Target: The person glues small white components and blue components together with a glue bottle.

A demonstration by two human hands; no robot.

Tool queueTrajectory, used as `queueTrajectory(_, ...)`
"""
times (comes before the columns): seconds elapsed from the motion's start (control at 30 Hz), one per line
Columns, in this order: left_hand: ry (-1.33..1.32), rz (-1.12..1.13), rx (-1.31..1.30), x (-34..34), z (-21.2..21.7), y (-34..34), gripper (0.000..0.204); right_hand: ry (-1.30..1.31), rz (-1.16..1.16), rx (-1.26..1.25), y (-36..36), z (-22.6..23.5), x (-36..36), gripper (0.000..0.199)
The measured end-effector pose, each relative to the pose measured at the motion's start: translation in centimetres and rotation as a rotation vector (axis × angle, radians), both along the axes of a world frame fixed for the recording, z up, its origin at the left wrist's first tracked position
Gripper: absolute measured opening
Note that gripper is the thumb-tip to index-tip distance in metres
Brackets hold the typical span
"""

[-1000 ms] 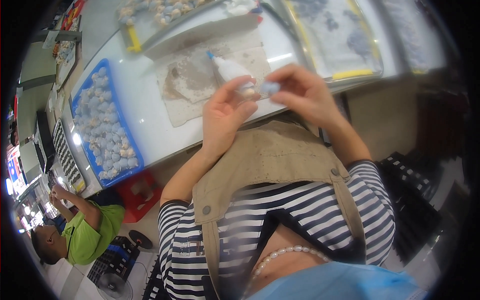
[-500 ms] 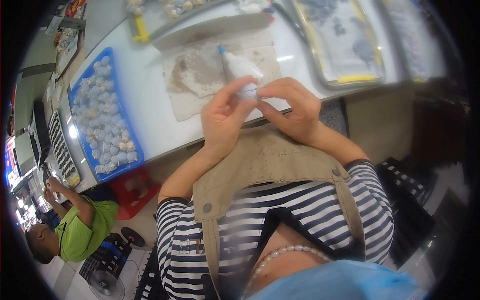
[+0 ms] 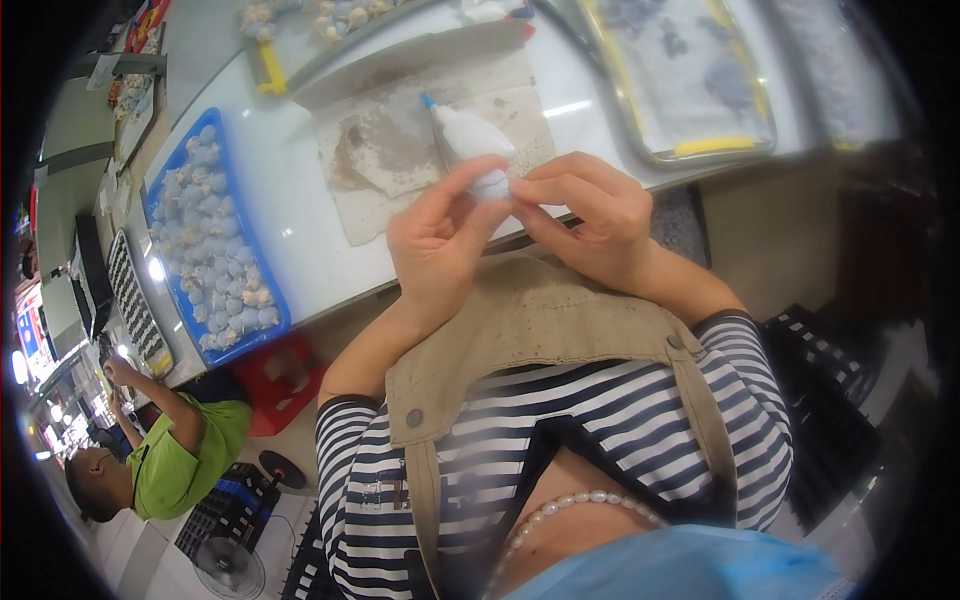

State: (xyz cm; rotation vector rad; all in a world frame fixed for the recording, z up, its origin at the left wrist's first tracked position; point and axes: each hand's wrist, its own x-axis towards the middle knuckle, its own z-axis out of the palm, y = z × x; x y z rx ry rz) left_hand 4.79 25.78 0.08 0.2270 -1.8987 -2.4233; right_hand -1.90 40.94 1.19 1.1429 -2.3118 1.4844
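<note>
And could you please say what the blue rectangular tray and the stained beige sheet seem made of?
The blue rectangular tray looks like smooth plastic: even colour, moulded rim. The stained beige sheet is probably matte cardboard, judging by its creased flap and dark blotches.

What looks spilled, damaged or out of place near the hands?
The cardboard on the table: brown and grey blotches, perhaps spills or wear; I can't tell which. The white bottle lies on its side there. The pale piece in the left hand is too covered to judge.
</note>
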Motion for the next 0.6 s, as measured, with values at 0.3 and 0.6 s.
queueTrajectory(0.3,0.052,0.008,-0.092,0.1,0.1,0.1,0.029,-0.086,0.001,-0.038,0.2,0.3,0.3,0.02)
queueTrajectory(0.6,0.114,0.002,-0.127,0.1,1.0,-0.6,0.027,0.007,0.039,-0.057,-0.2,1.3,-0.1,0.018)
